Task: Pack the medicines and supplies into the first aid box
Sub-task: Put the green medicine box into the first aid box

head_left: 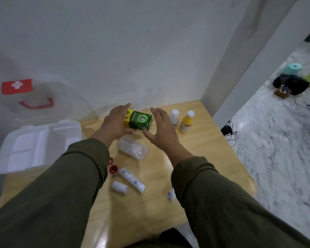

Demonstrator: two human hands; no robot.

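My left hand (115,122) grips a green and yellow medicine carton (139,120) above the far middle of the wooden table (195,158). My right hand (161,127) hovers just right of the carton, fingers spread, holding nothing. The white first aid box (34,145) lies open at the left, its clear lid (25,93) with a red cross and red handle raised against the wall. On the table lie a clear case of cotton swabs (132,148), two red tape rolls (112,169), a long bandage roll (132,179), a short one (120,187) and another (171,194) by my right sleeve.
A white bottle (174,117) and a yellow bottle (186,122) stand at the table's far right. The wall runs close behind the table. The table's right edge drops to a marble floor with cables (229,131) and bags (290,84).
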